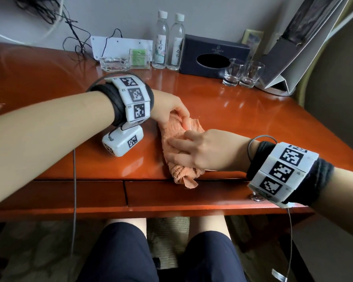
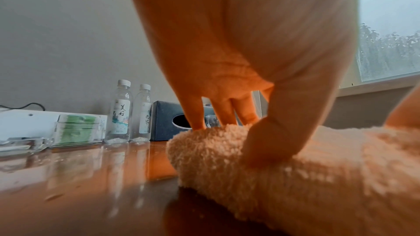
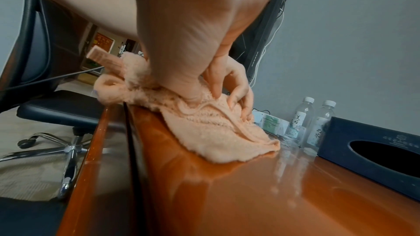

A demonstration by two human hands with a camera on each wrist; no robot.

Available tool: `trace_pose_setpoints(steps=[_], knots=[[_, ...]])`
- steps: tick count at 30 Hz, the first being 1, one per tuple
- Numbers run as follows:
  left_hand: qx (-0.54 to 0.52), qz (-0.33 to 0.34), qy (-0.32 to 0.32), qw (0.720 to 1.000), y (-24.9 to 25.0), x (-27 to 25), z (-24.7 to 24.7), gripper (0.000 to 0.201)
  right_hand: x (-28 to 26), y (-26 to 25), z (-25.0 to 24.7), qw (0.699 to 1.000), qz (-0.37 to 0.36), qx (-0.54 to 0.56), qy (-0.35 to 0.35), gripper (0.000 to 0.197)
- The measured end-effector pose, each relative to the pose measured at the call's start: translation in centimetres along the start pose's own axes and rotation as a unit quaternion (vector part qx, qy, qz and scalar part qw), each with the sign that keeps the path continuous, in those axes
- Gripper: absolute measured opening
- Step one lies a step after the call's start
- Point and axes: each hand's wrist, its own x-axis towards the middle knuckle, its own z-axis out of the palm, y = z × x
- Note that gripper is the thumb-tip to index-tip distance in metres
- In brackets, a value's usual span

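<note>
A fluffy peach cloth (image 1: 174,132) lies crumpled on the glossy red-brown desk (image 1: 243,123), near its front edge. My left hand (image 1: 182,120) pinches the cloth's far end between thumb and fingers; the left wrist view shows the thumb (image 2: 268,143) dug into the pile of the cloth (image 2: 306,177). My right hand (image 1: 174,151) lies across the near half of the cloth and bears down on it. Its thumb (image 3: 188,91) is curled into the cloth (image 3: 216,132). A bunched end (image 1: 184,177) hangs over the desk edge.
Along the back wall stand two water bottles (image 1: 160,41), a dark tissue box (image 1: 212,55), two glasses (image 1: 240,73), a glass ashtray (image 1: 114,64) and a clear holder of green packets (image 1: 139,58). A grey folder (image 1: 283,58) leans at the right. An office chair (image 3: 56,110) stands beside the desk.
</note>
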Motion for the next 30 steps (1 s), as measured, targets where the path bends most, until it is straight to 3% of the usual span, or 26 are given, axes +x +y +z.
trace_pose_setpoints(steps=[23,27,30], knots=[[-0.011,0.020,-0.018,1.000,-3.1,-1.2,-0.2,0.050,4.4,0.5,1.0,0.998,-0.004,0.064,-0.006,0.047],[0.043,0.034,-0.028,0.998,-2.5,-1.4,-0.2,0.050,4.0,0.9,0.5,0.996,0.008,0.090,-0.013,0.055],[0.146,0.053,-0.056,0.986,-2.3,-1.2,0.0,0.051,3.4,1.6,0.0,0.993,0.011,0.110,-0.031,0.058]])
